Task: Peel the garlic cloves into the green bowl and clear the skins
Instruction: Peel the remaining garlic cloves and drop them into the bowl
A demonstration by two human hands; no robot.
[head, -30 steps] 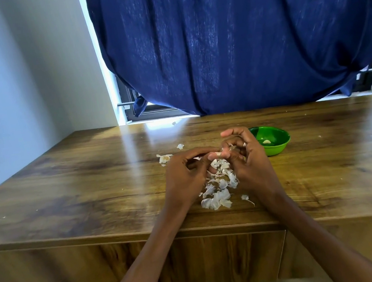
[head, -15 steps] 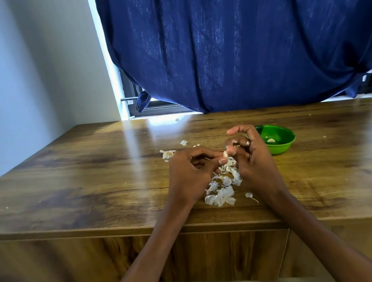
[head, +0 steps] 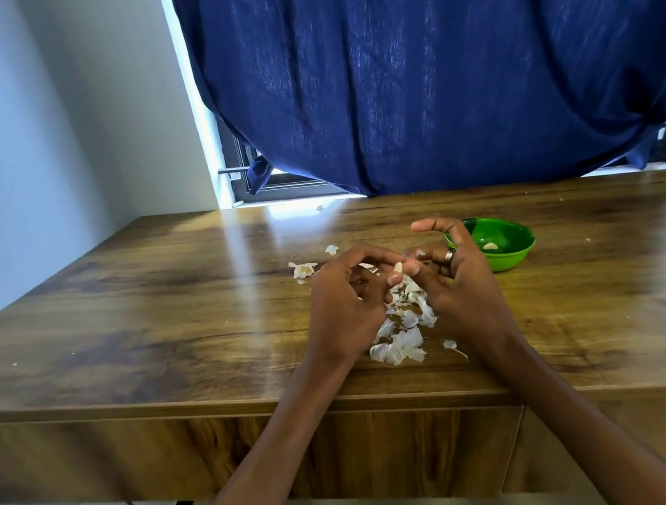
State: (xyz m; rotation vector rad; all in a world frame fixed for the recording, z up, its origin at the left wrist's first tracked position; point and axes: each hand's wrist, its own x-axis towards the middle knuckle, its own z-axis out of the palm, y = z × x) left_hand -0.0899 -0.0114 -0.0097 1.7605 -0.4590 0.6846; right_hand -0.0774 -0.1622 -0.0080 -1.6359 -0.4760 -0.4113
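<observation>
Both hands meet over the wooden table [head: 160, 321]. The left hand [head: 343, 307] and right hand [head: 456, 277] together pinch a small garlic clove [head: 398, 267] with their fingertips. A pile of skins [head: 400, 337] lies at 6 o'clock of the clove. The green bowl [head: 509, 256] stands at 3 o'clock, holding one peeled clove [head: 490, 246].

- Daylight enters through the window gap [head: 222, 156] beside the blue curtain [head: 445, 62], bright there, softer elsewhere.
- A pale glare streaks the wooden table [head: 160, 321].
- Right table edge smears with blur; wide-angle bending shows at the edges.
</observation>
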